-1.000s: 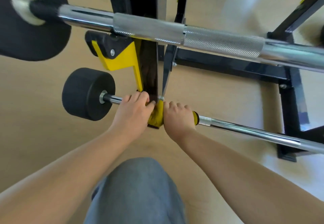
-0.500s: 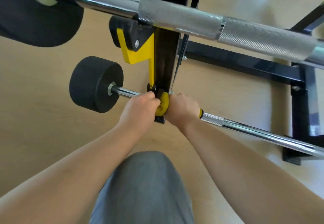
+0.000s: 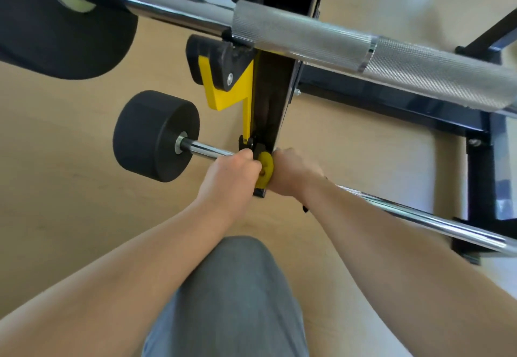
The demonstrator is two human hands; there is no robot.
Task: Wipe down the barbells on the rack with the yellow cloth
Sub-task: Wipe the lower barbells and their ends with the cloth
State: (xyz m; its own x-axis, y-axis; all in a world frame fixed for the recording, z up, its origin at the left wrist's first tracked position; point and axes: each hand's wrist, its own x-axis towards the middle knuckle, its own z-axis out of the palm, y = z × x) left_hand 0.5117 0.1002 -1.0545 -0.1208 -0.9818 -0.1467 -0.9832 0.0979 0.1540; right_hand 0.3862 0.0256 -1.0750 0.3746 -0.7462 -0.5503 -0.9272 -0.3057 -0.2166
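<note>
At the foot of the rack post [image 3: 272, 99], the left hand [image 3: 229, 179] curls tight round the lower barbell [image 3: 208, 152]. The right hand [image 3: 293, 173] grips the yellow cloth [image 3: 265, 167], bunched on the bar between both hands.

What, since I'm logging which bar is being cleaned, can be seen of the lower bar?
The lower bar is a thin, shiny chrome shaft with a black cylindrical weight on its left end. It crosses the black rack low down, running from left to lower right, and its right end is out of view. The left hand grips the bare shaft. The right hand beside it grips a yellow cloth wrapped around the shaft.
</note>
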